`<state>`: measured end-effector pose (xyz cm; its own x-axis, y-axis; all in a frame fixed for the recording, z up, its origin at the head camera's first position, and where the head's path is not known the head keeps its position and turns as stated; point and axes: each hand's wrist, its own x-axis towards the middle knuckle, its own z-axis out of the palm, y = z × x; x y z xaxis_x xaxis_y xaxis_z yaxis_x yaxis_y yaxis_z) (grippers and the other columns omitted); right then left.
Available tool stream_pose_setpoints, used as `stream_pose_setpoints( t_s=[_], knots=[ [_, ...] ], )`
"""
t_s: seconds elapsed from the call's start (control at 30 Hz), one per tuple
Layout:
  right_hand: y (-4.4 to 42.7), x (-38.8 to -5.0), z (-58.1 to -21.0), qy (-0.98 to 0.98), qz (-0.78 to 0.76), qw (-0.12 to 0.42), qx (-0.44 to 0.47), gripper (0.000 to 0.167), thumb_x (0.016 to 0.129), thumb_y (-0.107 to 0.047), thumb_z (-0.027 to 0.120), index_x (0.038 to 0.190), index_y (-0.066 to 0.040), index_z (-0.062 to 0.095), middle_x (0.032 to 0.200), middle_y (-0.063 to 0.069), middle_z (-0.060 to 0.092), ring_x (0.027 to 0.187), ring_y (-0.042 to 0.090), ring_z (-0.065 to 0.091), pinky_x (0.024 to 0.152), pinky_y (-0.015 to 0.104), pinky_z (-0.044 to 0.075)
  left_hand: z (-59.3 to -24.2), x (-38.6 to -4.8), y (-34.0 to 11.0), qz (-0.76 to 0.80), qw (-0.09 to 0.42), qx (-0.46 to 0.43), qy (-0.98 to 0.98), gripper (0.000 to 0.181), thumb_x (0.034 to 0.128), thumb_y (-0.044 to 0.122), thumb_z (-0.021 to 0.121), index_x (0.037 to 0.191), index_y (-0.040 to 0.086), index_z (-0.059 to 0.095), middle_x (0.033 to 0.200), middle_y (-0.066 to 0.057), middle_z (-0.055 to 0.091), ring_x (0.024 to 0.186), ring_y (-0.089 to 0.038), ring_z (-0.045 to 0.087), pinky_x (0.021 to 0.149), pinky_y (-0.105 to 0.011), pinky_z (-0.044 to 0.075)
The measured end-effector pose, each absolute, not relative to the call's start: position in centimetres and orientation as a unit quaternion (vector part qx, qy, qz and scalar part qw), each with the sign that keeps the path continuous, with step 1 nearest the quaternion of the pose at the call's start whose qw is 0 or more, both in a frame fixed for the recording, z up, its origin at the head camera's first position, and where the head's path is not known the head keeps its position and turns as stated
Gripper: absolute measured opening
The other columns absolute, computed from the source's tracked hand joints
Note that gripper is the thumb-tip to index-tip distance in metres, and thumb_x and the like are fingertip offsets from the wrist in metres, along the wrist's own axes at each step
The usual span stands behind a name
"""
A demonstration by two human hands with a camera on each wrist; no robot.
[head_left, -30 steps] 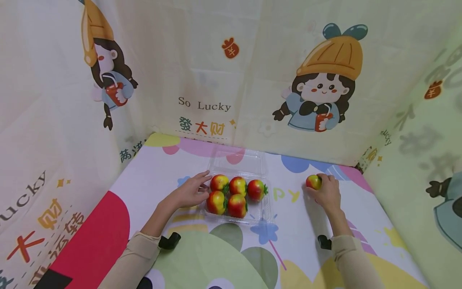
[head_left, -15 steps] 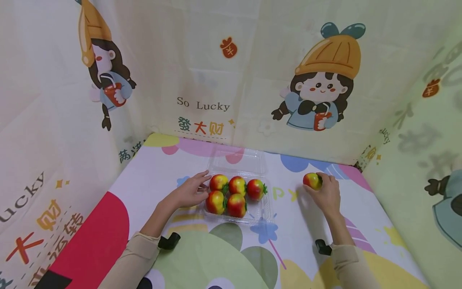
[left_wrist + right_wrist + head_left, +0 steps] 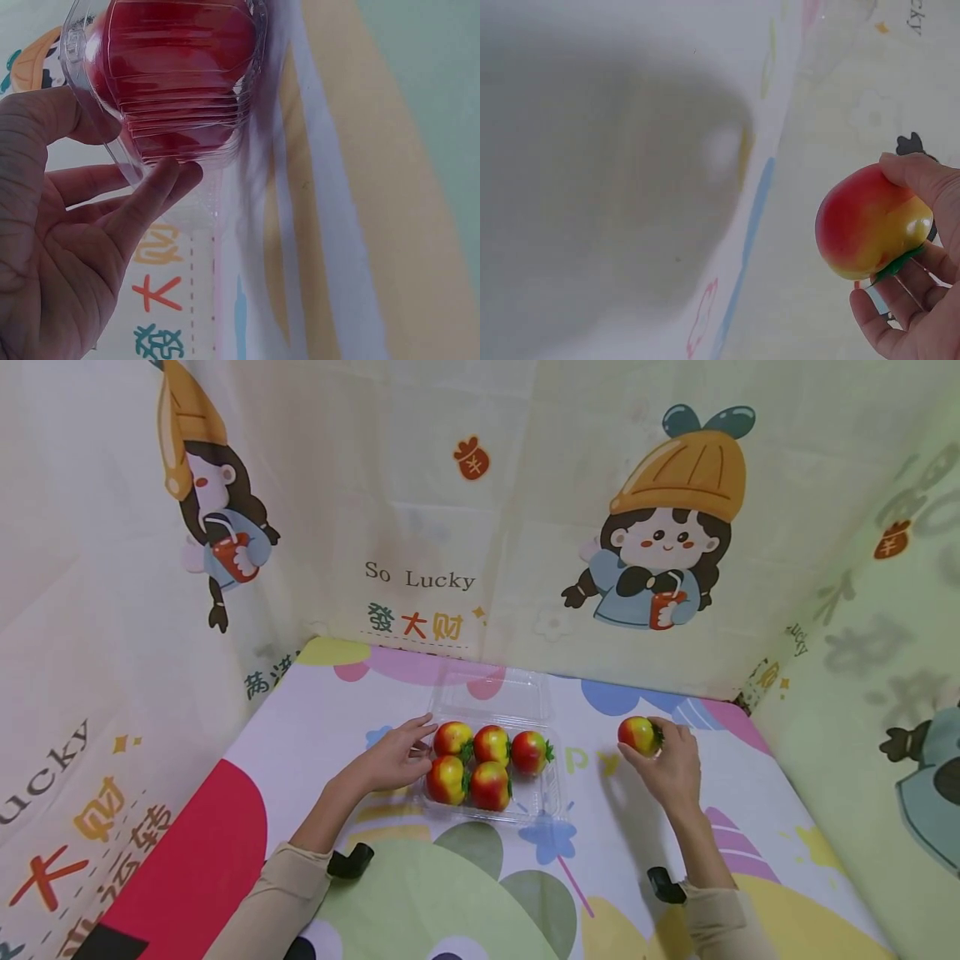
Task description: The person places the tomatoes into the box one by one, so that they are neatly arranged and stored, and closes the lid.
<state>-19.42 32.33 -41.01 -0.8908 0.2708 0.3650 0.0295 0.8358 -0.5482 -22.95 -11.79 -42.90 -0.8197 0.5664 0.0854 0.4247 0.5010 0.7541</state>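
Note:
A clear plastic clamshell box (image 3: 538,795) lies open on the table with several red-and-yellow fruits (image 3: 491,786) in it, each with a green leafy cap. Its front right compartment holds no fruit. My left hand (image 3: 393,758) is at the box's left edge; in the left wrist view its thumb and fingers (image 3: 161,184) grip the rim and side wall. To the right of the box, my right hand (image 3: 671,764) holds another red-and-yellow fruit (image 3: 639,736) above the table. In the right wrist view the thumb presses that fruit (image 3: 866,221) from above, and its green cap faces the fingers.
The box's transparent lid (image 3: 491,697) is folded back toward the rear wall. A patterned cloth (image 3: 630,860) covers the table. Printed cloth walls (image 3: 517,527) stand behind it and on both sides.
My right hand has lifted the fruit and carried it a little left, toward the box. The left hand stays at the box's edge.

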Motion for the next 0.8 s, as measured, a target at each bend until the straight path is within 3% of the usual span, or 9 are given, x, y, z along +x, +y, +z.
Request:
stream_pose_setpoints(
  t_s=[0.2, 0.47, 0.8],
  knots=[
    [31.5, -19.0, -40.8, -0.93, 0.281, 0.224, -0.079, 0.065, 0.082, -0.02, 0.085, 0.136, 0.002, 0.056, 0.126, 0.026, 0.054, 0.116, 0.042, 0.048, 0.097, 0.062, 0.046, -42.9, -22.9, -11.8, 0.413, 0.09, 0.286, 0.86, 0.063, 0.093, 0.01, 0.056, 0.152, -0.006, 0.042, 0.164, -0.024, 0.028, 0.119, -0.033, 0.066, 0.101, -0.047, 0.054],
    [30.7, -18.3, -40.8, -0.925, 0.286, 0.244, -0.055, 0.063, 0.08, -0.02, 0.086, 0.133, 0.002, 0.058, 0.119, 0.023, 0.056, 0.107, 0.039, 0.05, 0.084, 0.051, 0.044, -42.9, -23.0, -11.7, 0.416, 0.088, 0.286, 0.858, 0.063, 0.0931, 0.01, 0.056, 0.152, -0.007, 0.042, 0.164, -0.025, 0.028, 0.12, -0.033, 0.066, 0.101, -0.046, 0.054],
    [29.4, -17.4, -41.3, -0.92, 0.298, 0.255, -0.025, 0.062, 0.077, -0.019, 0.088, 0.129, 0.002, 0.06, 0.114, 0.021, 0.059, 0.106, 0.036, 0.052, 0.086, 0.05, 0.045, -43.0, -23.1, -11.7, 0.419, 0.081, 0.291, 0.856, 0.062, 0.0932, 0.008, 0.056, 0.151, -0.009, 0.042, 0.163, -0.026, 0.028, 0.119, -0.034, 0.066, 0.101, -0.047, 0.054]
  ],
)
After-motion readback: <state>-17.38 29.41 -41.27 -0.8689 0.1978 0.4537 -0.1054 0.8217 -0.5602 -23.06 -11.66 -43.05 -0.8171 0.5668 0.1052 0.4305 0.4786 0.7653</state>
